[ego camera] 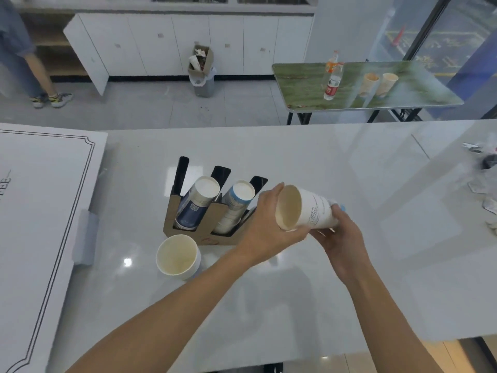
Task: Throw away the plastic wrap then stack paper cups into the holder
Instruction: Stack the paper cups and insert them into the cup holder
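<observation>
A white paper cup stack [306, 208] lies sideways in the air over the counter, its open mouth toward me. My left hand [265, 230] grips it at the rim and my right hand [341, 232] holds its far end. Just left of it stands the cardboard cup holder [207, 232] with three slots. A dark blue cup stack [197, 203] fills the left slot and a white and light blue stack [236, 205] the middle one. The right slot is hidden behind my left hand. A single white cup [178, 257] stands upright in front of the holder.
A large white printed box [37, 211] covers the counter's left side. Crumpled wrap and small bits [484, 168] lie at the right edge. Beyond the counter stand a full bin [203, 71], a green table [304, 84] with bottles and cups, and a person [24, 49] at the far left.
</observation>
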